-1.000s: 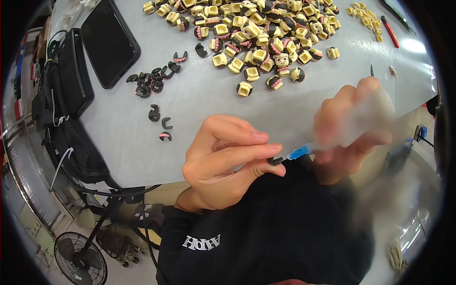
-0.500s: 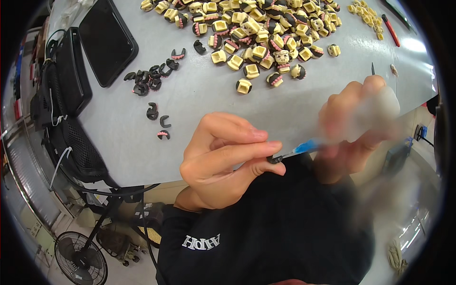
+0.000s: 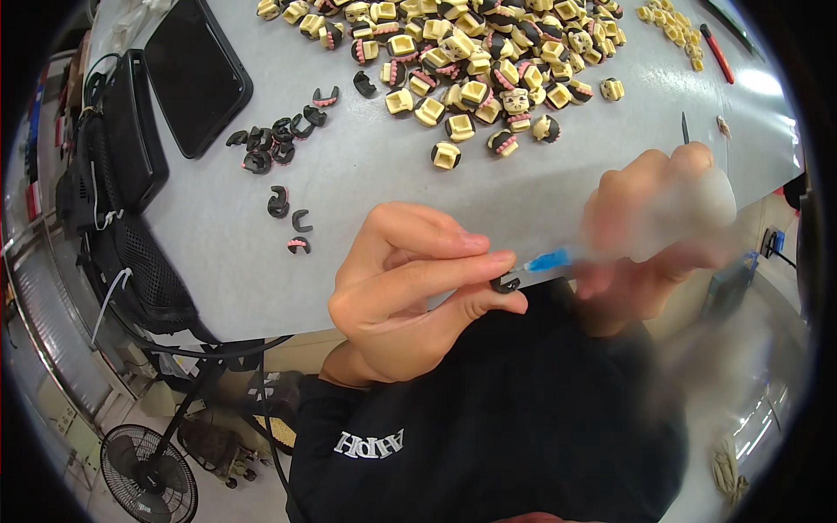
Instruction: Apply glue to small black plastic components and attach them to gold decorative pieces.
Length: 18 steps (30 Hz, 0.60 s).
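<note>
My left hand (image 3: 410, 296) pinches a small black curved piece (image 3: 505, 284) between thumb and fingertips, just past the table's near edge. My right hand (image 3: 641, 227), partly blurred, is closed round a whitish squeeze bottle (image 3: 711, 196). Its blue needle nozzle (image 3: 547, 260) points left, with the thin tip close above the black piece; whether they touch I cannot tell. Beyond my right knuckles shows a dark pointed tip (image 3: 684, 128); its other end is hidden. Similar black pieces (image 3: 278, 202), some with pink scalloped edges, lie left of my left hand.
A large pile of cream, black and pink figure heads (image 3: 488, 70) covers the table's far middle. Small cream parts (image 3: 676, 30) and a red pen-like tool (image 3: 717, 54) lie far right. A black tablet-like device (image 3: 196, 78) and a black mesh bag (image 3: 131, 261) line the left side.
The nozzle has drawn slightly up and away from the black piece, where its needle reached before. My left hand keeps its pinch, nearly still.
</note>
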Motion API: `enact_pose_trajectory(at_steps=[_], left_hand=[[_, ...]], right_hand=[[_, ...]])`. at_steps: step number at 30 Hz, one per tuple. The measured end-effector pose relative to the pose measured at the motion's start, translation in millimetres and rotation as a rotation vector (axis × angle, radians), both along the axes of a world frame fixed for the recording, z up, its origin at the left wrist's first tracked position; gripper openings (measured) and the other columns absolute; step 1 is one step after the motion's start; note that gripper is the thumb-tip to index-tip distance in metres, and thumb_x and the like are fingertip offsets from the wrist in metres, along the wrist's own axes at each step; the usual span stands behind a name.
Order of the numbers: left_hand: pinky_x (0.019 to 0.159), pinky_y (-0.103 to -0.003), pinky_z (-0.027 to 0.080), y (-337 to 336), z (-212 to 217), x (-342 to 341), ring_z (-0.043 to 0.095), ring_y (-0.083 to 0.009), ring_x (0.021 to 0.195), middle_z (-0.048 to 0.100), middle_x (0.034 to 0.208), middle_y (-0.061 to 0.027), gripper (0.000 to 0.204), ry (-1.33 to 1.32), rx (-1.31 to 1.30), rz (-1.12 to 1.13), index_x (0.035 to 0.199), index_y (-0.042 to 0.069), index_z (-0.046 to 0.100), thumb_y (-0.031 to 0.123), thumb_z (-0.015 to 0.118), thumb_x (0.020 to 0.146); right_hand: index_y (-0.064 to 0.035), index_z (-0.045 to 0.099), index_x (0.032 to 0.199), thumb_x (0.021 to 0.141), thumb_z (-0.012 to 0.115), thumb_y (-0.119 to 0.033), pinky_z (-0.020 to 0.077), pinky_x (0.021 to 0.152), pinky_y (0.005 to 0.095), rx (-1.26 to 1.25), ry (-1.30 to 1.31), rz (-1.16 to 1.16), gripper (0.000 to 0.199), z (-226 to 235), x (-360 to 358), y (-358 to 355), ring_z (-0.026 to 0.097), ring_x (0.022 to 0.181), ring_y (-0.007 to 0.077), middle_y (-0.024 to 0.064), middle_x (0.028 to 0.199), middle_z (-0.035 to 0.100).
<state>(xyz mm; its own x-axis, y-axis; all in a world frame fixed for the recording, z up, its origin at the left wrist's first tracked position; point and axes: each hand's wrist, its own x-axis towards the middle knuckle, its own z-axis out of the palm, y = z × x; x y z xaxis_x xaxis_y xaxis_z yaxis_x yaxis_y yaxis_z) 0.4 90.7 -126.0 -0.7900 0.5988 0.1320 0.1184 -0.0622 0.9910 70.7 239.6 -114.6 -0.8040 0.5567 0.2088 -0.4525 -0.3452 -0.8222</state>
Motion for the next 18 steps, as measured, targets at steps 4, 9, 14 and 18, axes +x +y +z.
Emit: enact_pose_trajectory(at_steps=[4, 9, 14, 18], left_hand=[[0.055, -0.024, 0.038, -0.5, -2.0, -0.4, 0.048, -0.0164, 0.078, 0.049, 0.085, -0.0017, 0.033, 0.031, 0.009, 0.003, 0.08, 0.005, 0.069, 0.018, 0.083, 0.052], [0.056, -0.024, 0.037, -0.2, -2.6, -1.2, 0.047, -0.0163, 0.078, 0.049, 0.086, -0.0017, 0.034, 0.023, 0.024, 0.005, 0.08, 0.004, 0.069, 0.018, 0.083, 0.053], [0.058, -0.024, 0.037, -0.6, -2.2, -2.0, 0.046, -0.0164, 0.079, 0.047, 0.086, -0.0025, 0.033, 0.008, 0.043, 0.016, 0.081, 0.002, 0.068, 0.017, 0.082, 0.055], [0.058, -0.023, 0.046, 1.0, -1.8, -4.8, 0.049, -0.0157, 0.077, 0.049, 0.09, -0.0065, 0.031, 0.001, 0.128, -0.01, 0.086, 0.0, 0.067, 0.001, 0.078, 0.057]], right_hand=[[-0.0063, 0.03, 0.122, 0.088, 0.049, -0.041, 0.037, 0.033, 0.0174, 0.03, -0.013, -0.01, 0.052, -0.6, -0.4, 0.0, 0.042, 0.038, 0.0107, 0.0107, 0.079, 0.049], [-0.0063, 0.031, 0.121, 0.088, 0.05, -0.041, 0.0351, 0.033, 0.0168, 0.01, -0.04, -0.065, 0.052, -0.2, -0.5, -2.5, 0.04, 0.037, 0.0097, 0.0101, 0.078, 0.048], [-0.0068, 0.031, 0.122, 0.085, 0.057, -0.035, 0.037, 0.039, 0.0174, 0.041, 0.04, -0.033, 0.053, -7.3, 1.5, 4.8, 0.043, 0.045, 0.0101, 0.0092, 0.082, 0.046], [-0.0075, 0.037, 0.116, 0.086, 0.048, -0.047, 0.0409, 0.047, 0.0191, 0.073, 0.019, -0.209, 0.051, -8.2, -2.3, 8.0, 0.049, 0.053, 0.0124, 0.0163, 0.081, 0.055]])
